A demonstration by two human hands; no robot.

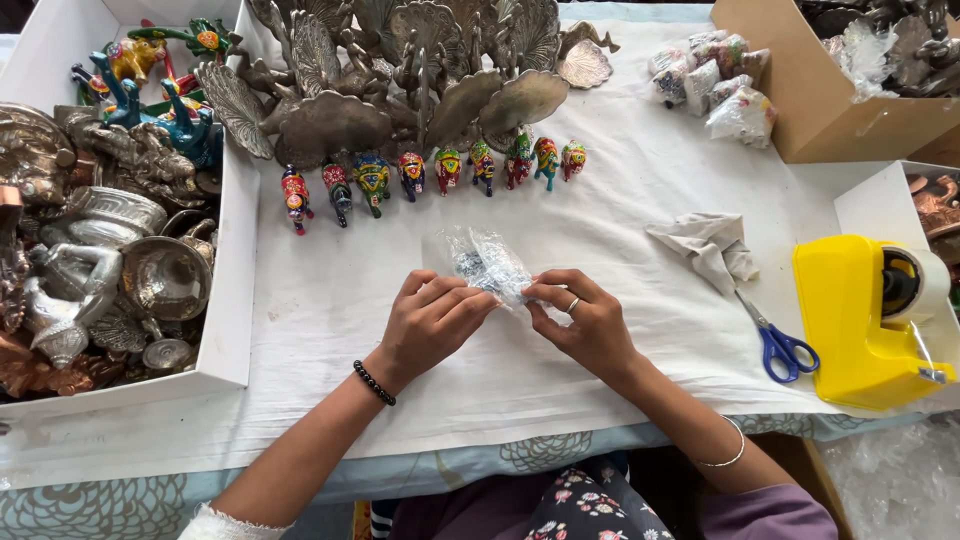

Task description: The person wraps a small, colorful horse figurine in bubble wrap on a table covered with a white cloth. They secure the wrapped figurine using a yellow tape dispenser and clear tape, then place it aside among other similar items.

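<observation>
Two hands meet over a small clear plastic bag [488,264] at the middle of the bench [620,200], which is covered with a white cloth. The left hand [432,322] pinches the bag's near edge with a closed grip, fingertips bunched on the plastic. The right hand [590,322], wearing a ring, grasps the same edge from the other side, its grip likewise clenched on the bag. Something dark and silvery sits inside the bag, too blurred by the plastic to name.

Just beyond the bag stands a row of small painted elephant figurines [430,174], nine in a curving line. Behind that row is a cluster of metal peacock figures [420,75] with fanned tails. Left of the bag, a white cardboard box [236,300] holds silver and copper-toned metal statuettes and bowls, with a few painted bird figures at its far end. Right of the bag lies a crumpled grey cloth [706,246], and past it blue-handled scissors [778,344] touching a yellow tape dispenser [862,322]. Far right beyond the bag, wrapped figurines in plastic bags [712,84] lie beside a brown cardboard box [822,110] containing more wrapped metal pieces.
</observation>
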